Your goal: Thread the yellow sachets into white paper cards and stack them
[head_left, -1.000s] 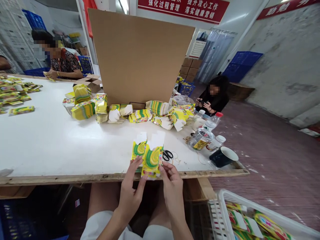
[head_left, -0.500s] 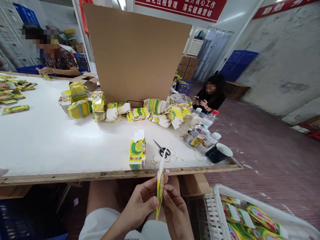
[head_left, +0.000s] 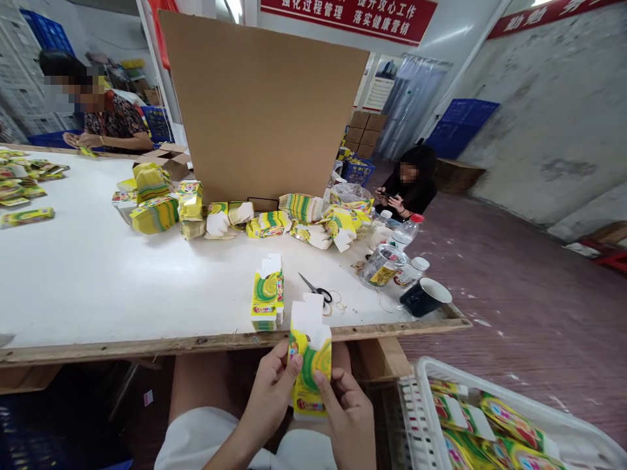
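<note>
One yellow-green cardboard carton [head_left: 309, 372]: edges pinched by left hand [head_left: 269, 385] and right hand [head_left: 350, 405], seemingly for steadiness | held beside near edge of white table [head_left: 108, 287] | yellow-green carton stack [head_left: 266, 297] stood beyond, leftward, apparently handy

My two hands [head_left: 268, 390] hold one carton [head_left: 310, 382], nearer me than the one pair of scissors [head_left: 318, 291]. Left of the scissors I count one stack [head_left: 265, 291]; to their right, one dark mug [head_left: 415, 299], one jar [head_left: 383, 266], three bottles [head_left: 404, 234], one basket [head_left: 425, 406].
</note>
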### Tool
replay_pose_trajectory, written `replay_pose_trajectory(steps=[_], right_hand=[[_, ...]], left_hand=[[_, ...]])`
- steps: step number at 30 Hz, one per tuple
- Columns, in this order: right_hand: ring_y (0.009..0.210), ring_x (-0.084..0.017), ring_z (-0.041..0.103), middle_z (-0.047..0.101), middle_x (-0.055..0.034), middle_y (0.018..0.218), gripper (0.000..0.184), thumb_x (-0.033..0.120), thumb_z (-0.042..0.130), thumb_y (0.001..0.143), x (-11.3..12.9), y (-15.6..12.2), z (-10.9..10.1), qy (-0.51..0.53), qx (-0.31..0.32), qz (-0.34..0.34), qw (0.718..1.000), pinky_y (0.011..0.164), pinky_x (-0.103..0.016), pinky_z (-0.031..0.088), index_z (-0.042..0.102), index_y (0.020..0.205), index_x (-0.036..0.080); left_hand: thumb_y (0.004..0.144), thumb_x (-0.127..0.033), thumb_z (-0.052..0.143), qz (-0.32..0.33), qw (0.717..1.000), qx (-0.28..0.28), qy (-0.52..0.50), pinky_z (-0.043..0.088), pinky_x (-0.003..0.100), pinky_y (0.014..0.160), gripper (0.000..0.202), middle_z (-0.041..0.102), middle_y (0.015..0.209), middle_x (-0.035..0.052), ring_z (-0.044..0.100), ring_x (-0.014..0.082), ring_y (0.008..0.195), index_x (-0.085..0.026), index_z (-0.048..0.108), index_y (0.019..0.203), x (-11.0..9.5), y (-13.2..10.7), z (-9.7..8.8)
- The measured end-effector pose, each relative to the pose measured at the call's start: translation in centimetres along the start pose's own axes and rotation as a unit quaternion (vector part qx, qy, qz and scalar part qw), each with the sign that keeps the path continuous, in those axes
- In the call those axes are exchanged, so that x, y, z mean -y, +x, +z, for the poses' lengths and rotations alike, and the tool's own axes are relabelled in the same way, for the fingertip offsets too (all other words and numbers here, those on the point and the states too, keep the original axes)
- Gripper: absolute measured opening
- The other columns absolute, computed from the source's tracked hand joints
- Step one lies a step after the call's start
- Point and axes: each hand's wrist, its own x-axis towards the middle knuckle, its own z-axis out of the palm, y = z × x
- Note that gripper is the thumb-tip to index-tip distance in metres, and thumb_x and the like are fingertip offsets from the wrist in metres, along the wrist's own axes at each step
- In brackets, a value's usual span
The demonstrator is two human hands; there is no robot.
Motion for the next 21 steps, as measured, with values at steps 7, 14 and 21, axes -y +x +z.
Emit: replay_pose_trajectory(steps=[7,14,21], right_hand=[[0.102,-0.026,0.066,0.067,-0.0112,0.116,0.044,0.036,0.075,0.080,1.7,0.6,-0.4,-0.053,0.017,-0.109,0.992,0.086,-0.035,0.055,0.061,0.119,0.023],[0.073,-0.019,0.063,0.066,-0.0036,0.083,0.022,0.044,0.066,0.086,4.9,1.5,-2.3,-0.094,0.120,-0.099,0.983,0.064,-0.025,0.051,0.069,0.092,0.023],[0.075,-0.020,0.064,0.069,-0.0046,0.082,0.022,0.044,0.070,0.082,5.4,1.3,-2.4,-0.118,0.054,-0.142,0.981,0.066,-0.026,0.052,0.069,0.089,0.023]], left_hand=[[0.087,-0.030,0.066,0.019,0.997,0.037,0.065,0.052,0.034,0.086,0.062,0.069,0.116,0.0129,0.067,0.0253,0.105,-0.025,0.033,0.139,-1.4,-0.4,-1.1],[0.077,-0.028,0.077,-0.064,0.985,0.159,-0.031,0.048,0.023,0.069,0.033,0.071,0.090,0.0052,0.067,0.0159,0.080,-0.020,0.056,0.102,-2.5,-1.1,-0.8],[0.077,-0.029,0.078,-0.084,0.981,0.172,-0.019,0.051,0.027,0.074,0.079,0.072,0.102,0.0079,0.069,0.0186,0.085,-0.029,0.034,0.144,-2.2,-1.4,-0.7]])
